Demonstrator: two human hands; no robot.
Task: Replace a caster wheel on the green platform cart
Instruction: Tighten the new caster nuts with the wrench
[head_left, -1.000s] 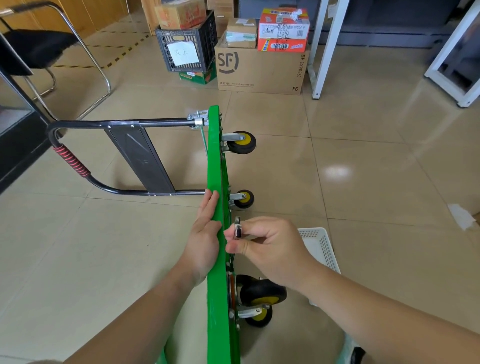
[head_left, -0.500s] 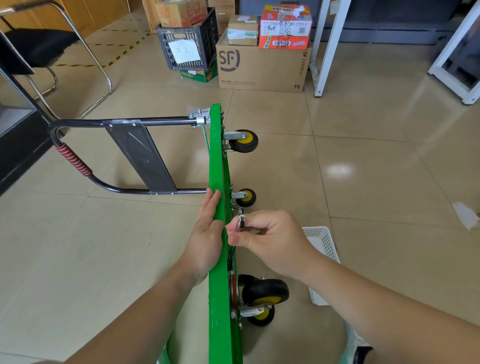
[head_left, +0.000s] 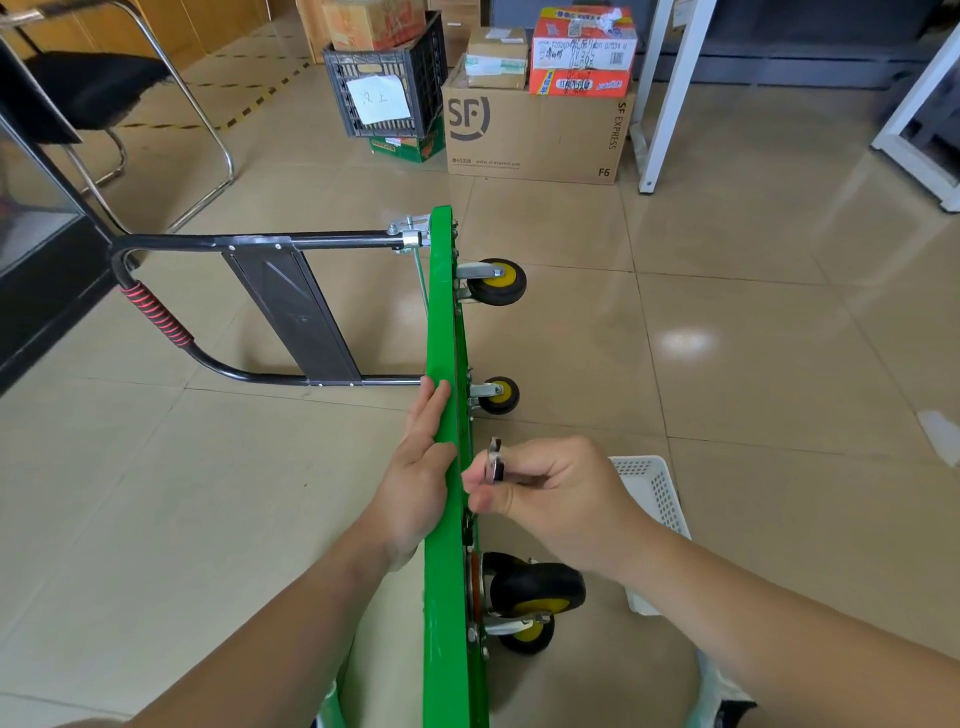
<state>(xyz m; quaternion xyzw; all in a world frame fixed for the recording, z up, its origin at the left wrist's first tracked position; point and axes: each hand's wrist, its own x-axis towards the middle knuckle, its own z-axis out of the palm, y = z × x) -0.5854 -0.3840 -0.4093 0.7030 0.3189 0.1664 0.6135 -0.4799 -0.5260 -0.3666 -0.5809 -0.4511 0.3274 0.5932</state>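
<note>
Little has changed: the green platform cart (head_left: 441, 322) is held on edge on the floor (head_left: 208, 519) by the flat, straight-fingered left hand (head_left: 415, 483), while a small metal tool (head_left: 494, 460), pinched in the right hand (head_left: 561, 499), has been shifted slightly off the underside, so fastener work is judged unfinished.

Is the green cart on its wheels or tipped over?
Tipped on its side: the platform stands on edge, wheels pointing sideways, left hand resting against it.

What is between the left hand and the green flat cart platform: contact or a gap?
Touching. The head view shows the left hand lying flat, fingers straight, against the face of the green flat cart platform, with no gap.
</note>
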